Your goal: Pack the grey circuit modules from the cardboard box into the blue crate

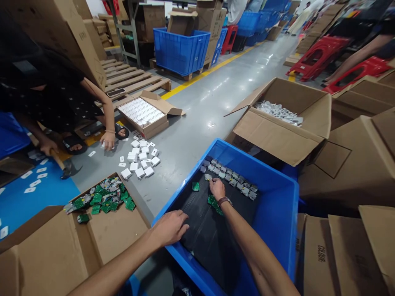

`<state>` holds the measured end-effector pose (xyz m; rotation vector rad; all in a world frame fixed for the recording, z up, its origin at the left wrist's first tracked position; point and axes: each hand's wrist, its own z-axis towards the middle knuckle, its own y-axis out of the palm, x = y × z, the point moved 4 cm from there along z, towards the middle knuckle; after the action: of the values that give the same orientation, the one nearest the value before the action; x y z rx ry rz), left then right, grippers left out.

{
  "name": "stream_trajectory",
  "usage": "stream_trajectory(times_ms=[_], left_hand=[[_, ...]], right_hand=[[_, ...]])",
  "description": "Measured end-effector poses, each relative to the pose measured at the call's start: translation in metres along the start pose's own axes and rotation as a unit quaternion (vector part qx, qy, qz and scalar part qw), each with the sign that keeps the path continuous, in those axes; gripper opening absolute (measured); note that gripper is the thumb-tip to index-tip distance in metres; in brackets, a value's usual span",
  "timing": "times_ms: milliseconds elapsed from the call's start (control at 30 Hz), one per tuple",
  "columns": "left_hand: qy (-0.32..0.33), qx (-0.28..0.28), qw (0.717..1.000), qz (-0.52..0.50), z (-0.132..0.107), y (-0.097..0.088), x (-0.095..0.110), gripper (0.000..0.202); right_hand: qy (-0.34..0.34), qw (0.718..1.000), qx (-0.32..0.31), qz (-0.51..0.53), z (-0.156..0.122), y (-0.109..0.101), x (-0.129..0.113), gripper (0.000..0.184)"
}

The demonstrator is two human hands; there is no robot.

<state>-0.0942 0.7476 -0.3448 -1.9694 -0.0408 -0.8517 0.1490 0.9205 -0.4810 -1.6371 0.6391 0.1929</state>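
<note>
A blue plastic bin (262, 242) stands in front of me, with a black sheet (203, 238) inside it. My right hand (218, 188) reaches into the bin, its fingers closed on a small grey circuit board (208, 177). Rows of similar grey boards (230, 174) lie along the far side of the sheet. Green boards (214, 204) rest by my right wrist, and another green board (195, 186) is to its left. Over the bin's left rim, my left hand (171, 227) hangs with bent fingers and the thumb apart, holding nothing visible.
To the left, a cardboard box (120, 242) holds a heap of green and grey boards (106, 195). White plastic cases (142, 158) are scattered on the floor. A crouching co-worker's hand (108, 139) touches the floor; the other holds a hammer (64, 164). An open carton (284, 139) stands right.
</note>
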Motion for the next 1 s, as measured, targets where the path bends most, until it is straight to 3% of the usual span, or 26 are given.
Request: stream_trajectory(times_ms=[200,400,767,900,1000], left_hand=[[0.004,0.001,1.0,-0.004,0.0,0.0,0.0,0.026],[-0.003,0.009,1.0,-0.013,0.0,0.0,-0.001,0.027],[-0.001,0.009,1.0,-0.012,0.0,0.001,-0.001,0.028],[-0.002,0.009,1.0,-0.012,0.0,0.001,-0.002,0.028],[-0.002,0.011,1.0,-0.01,0.0,0.002,-0.002,0.027]], right_hand=[[-0.058,0.997,0.035,0.027,0.007,0.009,-0.012,0.052],[-0.008,0.997,0.055,0.051,0.014,0.008,-0.011,0.044],[-0.004,0.996,0.048,0.07,0.012,0.007,-0.011,0.039],[0.002,0.997,0.04,0.058,0.012,0.006,-0.008,0.024],[0.01,0.997,0.058,0.051,0.011,0.004,-0.008,0.031]])
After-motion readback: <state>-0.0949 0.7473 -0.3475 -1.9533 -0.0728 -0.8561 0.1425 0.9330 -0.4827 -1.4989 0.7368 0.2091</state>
